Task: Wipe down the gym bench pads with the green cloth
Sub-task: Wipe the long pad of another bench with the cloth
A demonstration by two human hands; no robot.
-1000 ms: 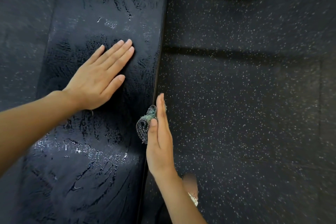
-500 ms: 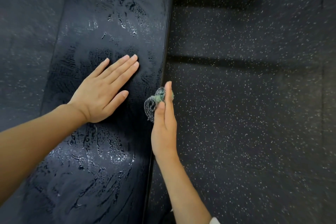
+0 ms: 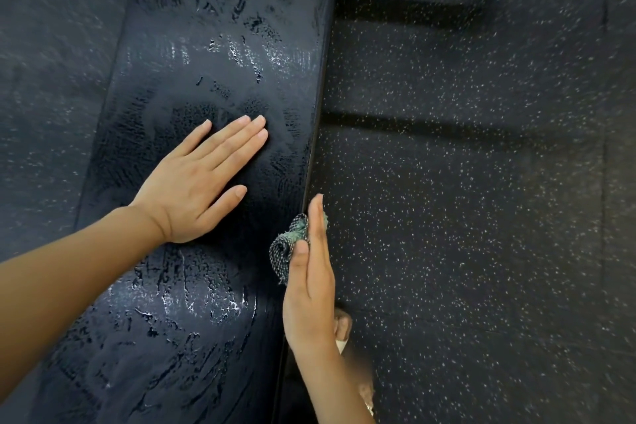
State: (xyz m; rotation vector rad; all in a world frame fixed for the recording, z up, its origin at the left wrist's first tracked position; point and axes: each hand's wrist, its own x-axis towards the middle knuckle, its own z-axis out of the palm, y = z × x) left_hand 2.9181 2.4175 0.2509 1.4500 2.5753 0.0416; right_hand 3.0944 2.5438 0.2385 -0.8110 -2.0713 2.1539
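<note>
We look down over a gym bench; nearest us the right hand stands edge-on at the bench pad's right side, its fingers straight and held together, pointing away from us; the thumb lies flat on the green cloth and pins it against those fingers; the cloth is bunched into a small wad, teal-green on its upper folds and showing a fine dark-and-pale check weave lower down; it sits against the pad's right edge, bulging out to the left of the thumb, with a sliver of green showing past the far side of the forefinger.

Further along, the left hand lies palm down on the top of the pad, fingers straight and close together, thumb spread to the right, gripping nothing; the two hands are near each other but apart.

The pad is black with a pebbled surface; wet smears and swirled streaks cover it, catching white glints below the left hand and again in a band beyond its fingertips.

To the right and beyond lies dark rubber flooring flecked with pale specks; the same flooring shows left of the pad.
</note>
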